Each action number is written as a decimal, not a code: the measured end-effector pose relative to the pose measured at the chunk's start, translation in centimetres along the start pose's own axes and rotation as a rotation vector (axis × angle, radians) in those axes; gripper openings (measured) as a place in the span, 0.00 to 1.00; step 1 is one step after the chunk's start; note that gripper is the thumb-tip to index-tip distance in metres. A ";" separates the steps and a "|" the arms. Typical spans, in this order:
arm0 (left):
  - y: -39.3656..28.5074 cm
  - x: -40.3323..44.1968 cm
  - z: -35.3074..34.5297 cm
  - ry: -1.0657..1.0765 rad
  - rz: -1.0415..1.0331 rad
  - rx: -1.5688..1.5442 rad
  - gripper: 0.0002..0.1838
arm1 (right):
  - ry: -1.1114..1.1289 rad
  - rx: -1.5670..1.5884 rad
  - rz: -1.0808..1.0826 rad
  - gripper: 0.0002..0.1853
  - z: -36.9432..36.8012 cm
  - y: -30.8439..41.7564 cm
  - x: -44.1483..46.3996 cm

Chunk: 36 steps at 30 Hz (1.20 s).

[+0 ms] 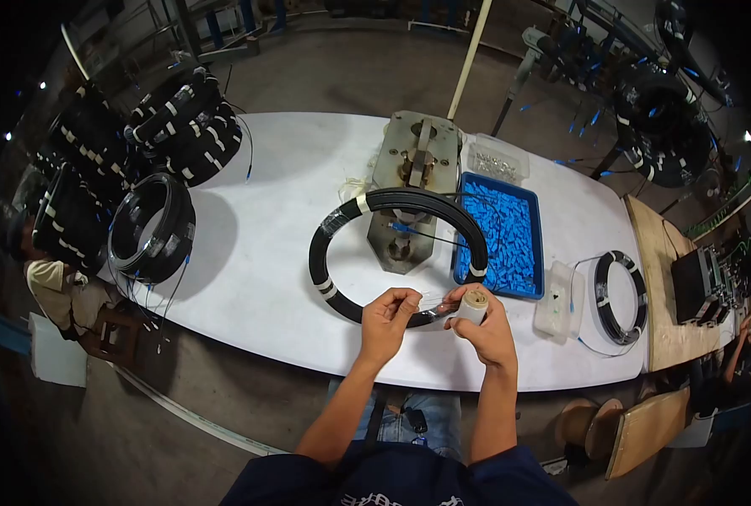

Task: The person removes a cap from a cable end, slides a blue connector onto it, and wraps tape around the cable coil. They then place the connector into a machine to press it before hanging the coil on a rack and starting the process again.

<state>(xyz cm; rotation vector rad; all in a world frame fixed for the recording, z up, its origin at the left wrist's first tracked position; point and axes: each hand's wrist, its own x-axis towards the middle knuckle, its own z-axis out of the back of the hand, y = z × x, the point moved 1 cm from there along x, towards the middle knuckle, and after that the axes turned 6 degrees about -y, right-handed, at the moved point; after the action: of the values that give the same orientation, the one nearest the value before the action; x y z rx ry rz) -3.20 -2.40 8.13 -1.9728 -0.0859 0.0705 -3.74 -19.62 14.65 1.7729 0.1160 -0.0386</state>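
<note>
While the left hand (384,326) pinches film (430,300), the right (492,335) grips a roll (474,309).

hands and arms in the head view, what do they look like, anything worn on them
The left hand and right hand show no gloves, and no watch shows on either wrist. The forearms are uncovered, below short, plain dark navy sleeves.

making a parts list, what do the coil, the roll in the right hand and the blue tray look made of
The coil: black, slightly glossy, probably plastic-coated cable, judging by its bundled turns.
The roll: likely clear plastic film, transparent where pulled out, on a brown, perhaps cardboard core.
The blue tray: probably moulded plastic, smooth and evenly coloured.
</note>
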 end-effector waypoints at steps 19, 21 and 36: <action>-13.2 11.8 -1.1 0.130 -0.547 1.309 0.22 | -0.114 -0.346 0.275 0.21 -0.3 3.9 2.4; -13.4 10.2 -1.5 0.043 -0.563 1.304 0.23 | -0.122 -0.330 0.284 0.21 -0.2 3.9 1.9; -18.1 6.3 -2.1 0.790 -0.316 1.199 0.24 | -0.077 -0.360 0.620 0.23 -2.4 13.6 -0.8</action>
<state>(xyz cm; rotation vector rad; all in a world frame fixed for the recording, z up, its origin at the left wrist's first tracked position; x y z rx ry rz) 2.77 3.39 25.53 -0.6723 0.1410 -0.7038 -3.26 -20.01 28.53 1.3816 -0.4585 0.3413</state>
